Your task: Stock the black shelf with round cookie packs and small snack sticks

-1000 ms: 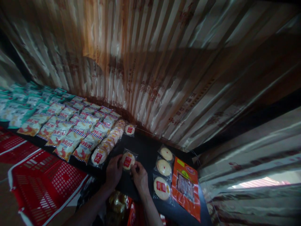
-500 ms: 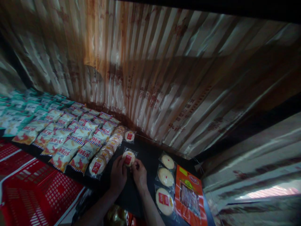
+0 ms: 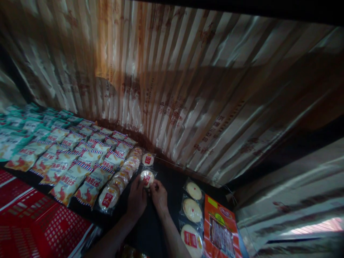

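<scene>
A round, pale wrapped pastry (image 3: pixel 147 177) with a red label is between my two hands, over the dark shelf surface (image 3: pixel 153 222). My left hand (image 3: pixel 136 199) grips its near left edge, and the fingers of my right hand (image 3: pixel 159 196) pinch the wrapper at the near right. Just behind it lies another wrapped pastry (image 3: pixel 148 159) of the same look. To the left, a row of overlapping wrapped pastries (image 3: pixel 118 181) runs from front to back, with a red-labelled one (image 3: pixel 109 198) at the near end.
Left of the row lie several striped-edge snack bags (image 3: pixel 90 182), then green bags (image 3: pixel 16 139). At right are three wrapped pastries (image 3: pixel 192 210) in a line beside an orange packet (image 3: pixel 221 229). A red basket (image 3: pixel 40 218) stands at lower left. Printed corrugated sheeting (image 3: pixel 172 86) rises behind.
Both hands have pushed the held pastry slightly away from me, closer to the one behind it. The view has shifted a little, so the goods appear lower and nearer.
</scene>
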{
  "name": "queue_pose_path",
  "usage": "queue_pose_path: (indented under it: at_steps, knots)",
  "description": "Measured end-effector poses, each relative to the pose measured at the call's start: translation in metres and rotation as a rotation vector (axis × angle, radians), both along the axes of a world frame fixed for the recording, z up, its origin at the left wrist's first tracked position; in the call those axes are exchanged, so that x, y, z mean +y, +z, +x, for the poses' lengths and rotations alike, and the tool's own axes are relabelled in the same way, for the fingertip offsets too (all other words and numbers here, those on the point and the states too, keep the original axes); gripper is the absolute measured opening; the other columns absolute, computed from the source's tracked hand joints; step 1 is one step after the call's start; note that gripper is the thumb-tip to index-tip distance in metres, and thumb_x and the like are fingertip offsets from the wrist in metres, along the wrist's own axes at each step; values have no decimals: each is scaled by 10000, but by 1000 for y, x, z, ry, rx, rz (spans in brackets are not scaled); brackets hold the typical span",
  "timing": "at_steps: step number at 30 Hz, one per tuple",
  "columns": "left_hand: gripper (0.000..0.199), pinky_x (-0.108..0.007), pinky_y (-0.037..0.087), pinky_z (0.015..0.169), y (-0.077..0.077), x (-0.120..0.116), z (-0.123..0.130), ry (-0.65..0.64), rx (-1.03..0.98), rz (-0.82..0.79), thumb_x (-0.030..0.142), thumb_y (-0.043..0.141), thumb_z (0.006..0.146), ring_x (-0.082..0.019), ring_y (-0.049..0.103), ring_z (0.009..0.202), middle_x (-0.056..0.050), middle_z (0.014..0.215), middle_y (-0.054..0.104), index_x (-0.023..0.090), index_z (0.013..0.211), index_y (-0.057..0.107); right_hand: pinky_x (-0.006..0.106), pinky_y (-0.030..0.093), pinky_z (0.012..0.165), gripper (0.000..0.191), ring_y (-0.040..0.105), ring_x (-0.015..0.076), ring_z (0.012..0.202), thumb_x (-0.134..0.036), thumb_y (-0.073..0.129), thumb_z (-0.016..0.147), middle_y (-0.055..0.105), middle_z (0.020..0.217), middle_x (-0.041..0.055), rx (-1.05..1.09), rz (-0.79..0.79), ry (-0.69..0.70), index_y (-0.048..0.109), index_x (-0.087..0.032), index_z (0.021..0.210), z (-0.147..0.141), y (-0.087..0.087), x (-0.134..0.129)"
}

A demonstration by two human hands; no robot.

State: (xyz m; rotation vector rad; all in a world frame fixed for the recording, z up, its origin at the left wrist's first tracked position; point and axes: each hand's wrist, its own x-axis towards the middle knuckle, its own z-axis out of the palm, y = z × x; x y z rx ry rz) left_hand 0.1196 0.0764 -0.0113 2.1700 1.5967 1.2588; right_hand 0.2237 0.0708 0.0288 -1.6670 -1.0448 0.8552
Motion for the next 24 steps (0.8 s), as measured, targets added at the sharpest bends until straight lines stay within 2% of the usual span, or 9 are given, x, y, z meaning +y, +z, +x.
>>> queue_pose_path:
  at_steps: [13, 24]
  knots:
    - [402, -391, 452, 940, -1, 23, 8, -30, 126, 159, 99, 374, 806, -231, 440, 1183, -128, 1241, 517, 129, 1175, 529, 245, 460, 478, 267, 570, 148, 474, -351, 454, 706, 624, 593, 17, 19, 37, -33, 596, -163, 832, 2, -1, 33]
    - [434, -421, 447, 940, 3, 35, 9, -70, 180, 135, 83, 400, 779, -263, 405, 1213, -141, 1255, 497, 119, 1200, 497, 253, 467, 482, 298, 558, 148, 475, -385, 493, 673, 600, 584, -1, 72, 47, -48, 588, -162, 847, 6, -2, 46]
